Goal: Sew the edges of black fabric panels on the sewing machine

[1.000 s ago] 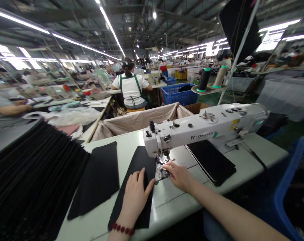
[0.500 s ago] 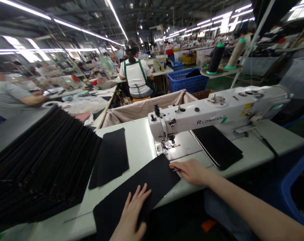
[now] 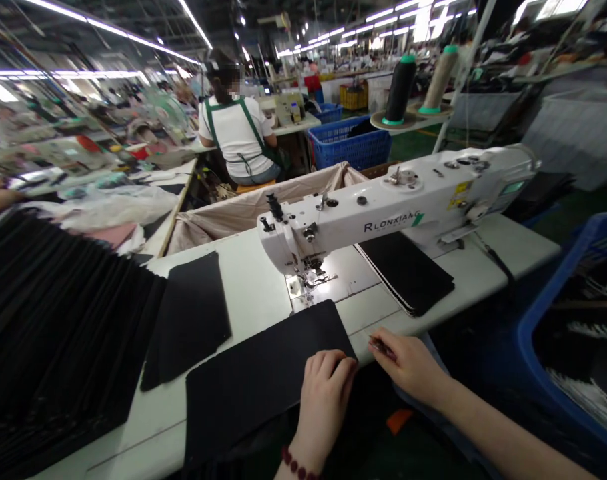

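The biggest thing is the pale bench (image 3: pixel 248 287). On it sits a long white sewing machine (image 3: pixel 393 200). Big letters on its side say "RLONXIANG", with a green mark at the end. The line below is too small to read, and so are the yellow stickers (image 3: pixel 456 203). On the left is a big pile of black pieces (image 3: pixel 63 333), packed close. On the right, off the bench, is a blue tub (image 3: pixel 526 337) with black and white stuff in it.

The black sheet (image 3: pixel 253 367) lies flat in front of the machine. Its far edge is near the needle, and its near side runs by the front edge of the bench. Bare bench shows between it and the flat stack (image 3: pixel 408 277) on its right, partly under the machine's arm. Some loose black pieces (image 3: pixel 193 313) lie just to its left.

The left hand (image 3: pixel 326 393) bends its fingers over the sheet's near right corner; I cannot tell if they pinch it. The right hand (image 3: pixel 413 367) is just beside that corner, not touching the sheet, its fingers curled tight round a small dark tool (image 3: pixel 383 348). A dark red bracelet (image 3: pixel 294 466) circles the left wrist.
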`<act>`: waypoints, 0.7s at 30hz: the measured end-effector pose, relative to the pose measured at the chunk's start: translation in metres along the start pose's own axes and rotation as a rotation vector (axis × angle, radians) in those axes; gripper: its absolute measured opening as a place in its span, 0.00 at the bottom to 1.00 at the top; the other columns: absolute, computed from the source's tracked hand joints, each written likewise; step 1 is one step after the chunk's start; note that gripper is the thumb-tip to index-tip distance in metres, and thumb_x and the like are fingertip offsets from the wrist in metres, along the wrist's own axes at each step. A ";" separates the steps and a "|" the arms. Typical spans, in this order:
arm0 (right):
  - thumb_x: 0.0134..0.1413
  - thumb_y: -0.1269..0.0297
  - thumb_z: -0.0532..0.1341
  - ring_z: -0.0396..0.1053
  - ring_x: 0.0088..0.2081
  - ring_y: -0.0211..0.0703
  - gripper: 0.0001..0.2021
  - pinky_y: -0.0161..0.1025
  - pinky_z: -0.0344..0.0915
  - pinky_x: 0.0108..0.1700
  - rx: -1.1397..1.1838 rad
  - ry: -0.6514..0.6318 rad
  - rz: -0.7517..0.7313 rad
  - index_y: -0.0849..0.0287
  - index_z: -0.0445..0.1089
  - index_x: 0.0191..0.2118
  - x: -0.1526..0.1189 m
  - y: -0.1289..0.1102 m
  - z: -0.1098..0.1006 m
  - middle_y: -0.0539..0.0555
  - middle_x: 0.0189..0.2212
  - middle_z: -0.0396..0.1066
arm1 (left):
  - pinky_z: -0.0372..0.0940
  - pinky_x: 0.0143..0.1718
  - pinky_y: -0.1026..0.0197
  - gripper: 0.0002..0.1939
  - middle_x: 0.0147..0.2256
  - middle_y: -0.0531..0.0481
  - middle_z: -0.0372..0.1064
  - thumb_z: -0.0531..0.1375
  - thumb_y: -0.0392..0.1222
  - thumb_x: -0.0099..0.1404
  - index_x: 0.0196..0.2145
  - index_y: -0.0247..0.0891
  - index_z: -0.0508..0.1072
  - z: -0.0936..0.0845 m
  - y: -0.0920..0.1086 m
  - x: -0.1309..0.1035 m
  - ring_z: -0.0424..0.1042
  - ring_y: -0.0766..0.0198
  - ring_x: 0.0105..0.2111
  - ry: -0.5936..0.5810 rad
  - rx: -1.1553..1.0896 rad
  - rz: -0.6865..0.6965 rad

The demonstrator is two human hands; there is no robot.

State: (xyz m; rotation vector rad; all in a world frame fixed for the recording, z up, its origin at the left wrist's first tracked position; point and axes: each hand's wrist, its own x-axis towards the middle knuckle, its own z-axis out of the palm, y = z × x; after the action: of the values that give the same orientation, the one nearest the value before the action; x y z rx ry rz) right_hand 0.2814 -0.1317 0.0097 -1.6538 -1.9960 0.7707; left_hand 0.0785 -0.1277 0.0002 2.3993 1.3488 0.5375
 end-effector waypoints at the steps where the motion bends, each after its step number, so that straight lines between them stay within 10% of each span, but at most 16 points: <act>1: 0.64 0.55 0.50 0.69 0.30 0.41 0.11 0.36 0.56 0.32 -0.018 -0.002 0.031 0.55 0.63 0.38 -0.005 -0.001 0.001 0.48 0.27 0.69 | 0.64 0.42 0.52 0.08 0.40 0.48 0.68 0.53 0.36 0.68 0.40 0.44 0.70 0.001 0.000 0.001 0.66 0.57 0.42 -0.001 -0.027 -0.006; 16: 0.65 0.59 0.49 0.70 0.29 0.43 0.10 0.39 0.47 0.27 -0.172 -0.105 -0.027 0.56 0.62 0.36 -0.012 -0.017 0.032 0.49 0.28 0.72 | 0.64 0.53 0.55 0.07 0.50 0.45 0.60 0.50 0.38 0.69 0.40 0.43 0.67 0.000 -0.011 -0.017 0.64 0.59 0.52 0.038 -0.293 -0.153; 21: 0.65 0.57 0.49 0.70 0.27 0.41 0.11 0.37 0.49 0.27 -0.160 -0.073 0.005 0.55 0.62 0.34 -0.004 -0.013 0.022 0.47 0.25 0.71 | 0.64 0.54 0.54 0.07 0.51 0.45 0.63 0.51 0.41 0.69 0.38 0.44 0.68 -0.027 -0.020 -0.019 0.64 0.59 0.53 -0.089 -0.236 -0.047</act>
State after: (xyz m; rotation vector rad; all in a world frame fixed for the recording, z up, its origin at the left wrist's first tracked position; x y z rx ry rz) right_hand 0.2580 -0.1409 0.0017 -1.7425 -2.1552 0.6979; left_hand 0.0418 -0.1320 0.0111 2.1702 1.2279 0.5378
